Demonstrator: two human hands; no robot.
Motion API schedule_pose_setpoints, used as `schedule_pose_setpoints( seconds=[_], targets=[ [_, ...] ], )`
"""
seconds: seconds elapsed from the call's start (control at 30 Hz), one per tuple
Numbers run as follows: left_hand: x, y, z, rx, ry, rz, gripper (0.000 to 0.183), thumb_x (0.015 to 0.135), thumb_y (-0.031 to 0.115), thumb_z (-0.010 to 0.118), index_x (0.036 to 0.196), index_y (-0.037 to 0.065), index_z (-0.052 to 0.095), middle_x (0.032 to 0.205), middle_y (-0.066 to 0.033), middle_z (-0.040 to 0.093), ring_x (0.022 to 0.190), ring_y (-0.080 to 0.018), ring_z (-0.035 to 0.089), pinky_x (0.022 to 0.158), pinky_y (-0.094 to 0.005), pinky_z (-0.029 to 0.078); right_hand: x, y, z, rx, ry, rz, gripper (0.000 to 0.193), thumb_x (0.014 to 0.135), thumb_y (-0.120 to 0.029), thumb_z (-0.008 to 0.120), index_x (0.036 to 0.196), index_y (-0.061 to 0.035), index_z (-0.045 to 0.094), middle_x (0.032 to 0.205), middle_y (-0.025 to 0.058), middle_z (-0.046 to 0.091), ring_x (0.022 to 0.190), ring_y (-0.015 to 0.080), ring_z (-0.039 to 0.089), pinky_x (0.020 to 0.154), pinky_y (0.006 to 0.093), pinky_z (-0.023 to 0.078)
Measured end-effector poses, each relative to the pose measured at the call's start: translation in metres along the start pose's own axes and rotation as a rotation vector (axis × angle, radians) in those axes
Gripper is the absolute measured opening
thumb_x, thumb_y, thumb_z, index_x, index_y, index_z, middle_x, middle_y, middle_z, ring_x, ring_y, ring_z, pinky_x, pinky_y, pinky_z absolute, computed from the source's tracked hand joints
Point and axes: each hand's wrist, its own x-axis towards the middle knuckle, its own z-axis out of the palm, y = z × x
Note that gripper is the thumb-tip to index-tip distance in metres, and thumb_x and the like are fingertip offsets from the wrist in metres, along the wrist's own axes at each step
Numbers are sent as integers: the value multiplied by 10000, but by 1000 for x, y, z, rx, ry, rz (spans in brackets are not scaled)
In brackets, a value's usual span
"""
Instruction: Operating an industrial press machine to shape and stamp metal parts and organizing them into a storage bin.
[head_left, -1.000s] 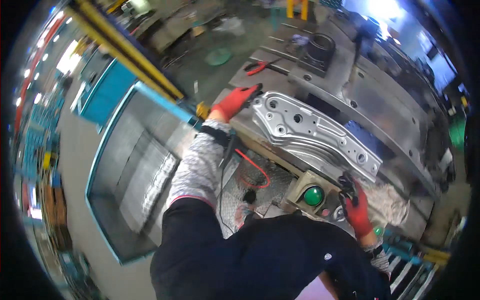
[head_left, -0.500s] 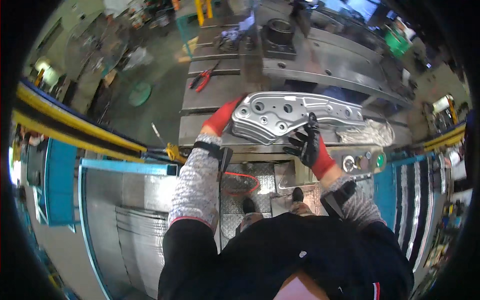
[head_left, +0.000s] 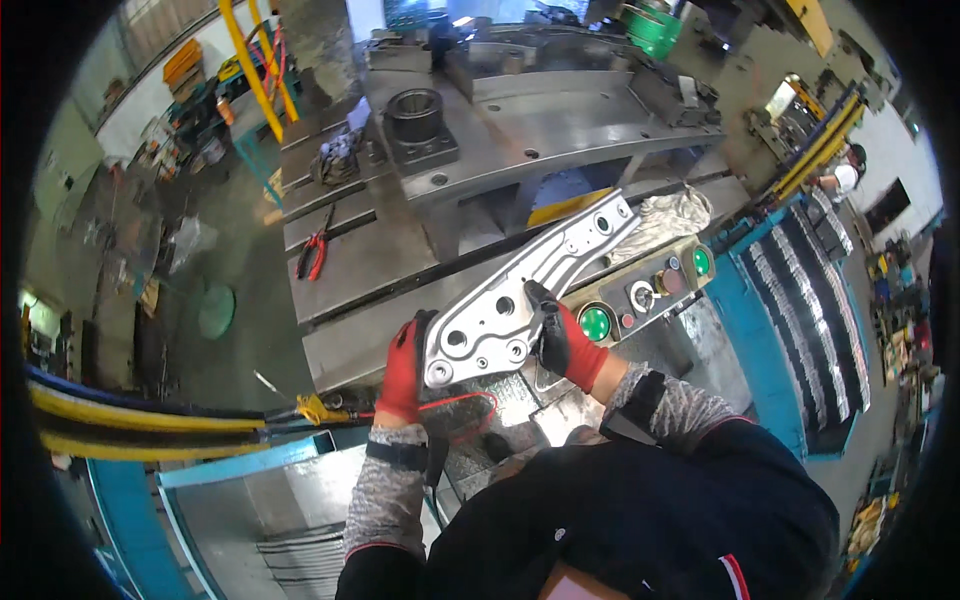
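Pliers (head_left: 313,258), red-handled, one pair, on a slotted metal table (head_left: 375,250); dark cylindrical fitting (head_left: 414,118) on a square base (head_left: 432,153), farther back. Pale cloth (head_left: 682,212), crumpled, beside a control panel (head_left: 618,297) with green buttons (head_left: 594,322). Green container (head_left: 652,33), at the far side.

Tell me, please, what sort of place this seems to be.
Probably a metalworking or press shop: there is a heavy slotted steel bed, a control box with green buttons, and a shaped metal part between the person's gloved left hand and right hand.

Light glints on the metal part (head_left: 500,327); edges warp.
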Motion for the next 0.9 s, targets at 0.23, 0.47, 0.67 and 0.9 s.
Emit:
schedule_pose_setpoints(
  seconds=[0.23,0.47,0.67,0.9],
  targets=[
    [-7,1,-18,371,-20,122,394,979,284,459,1208,-29,530,1114,-107,613,1004,-176,587,848,-296,472,-15,-9,18,-145,62,-54,491,926,-376,542,1294,-58,467,1207,97,576,1066,222,584,891,372,491],
    [-8,-3,-58,438,-128,-315,576,992,474,348,1332,23,456,1262,-123,560,1103,-185,566,931,-301,453,-29,-13,21,-237,162,-27,520,950,-292,533,1367,-14,394,1352,91,487,1225,181,478,1001,320,405],
    [-22,-24,-31,226,-192,-25,474,996,294,417,1381,20,380,1308,-118,521,1161,-192,534,984,-345,435,-21,-4,-1,-274,88,-121,500,951,-268,528,1362,-12,403,1326,84,511,1190,172,507,950,314,447],
    [-63,-84,-49,364,-148,-36,451,957,241,469,1346,20,420,1295,-123,527,1182,-198,513,999,-351,418,-18,-18,-38,-113,57,-127,593,979,-444,412,1411,-48,325,1358,47,456,1157,164,518,952,319,457]
  ],
)
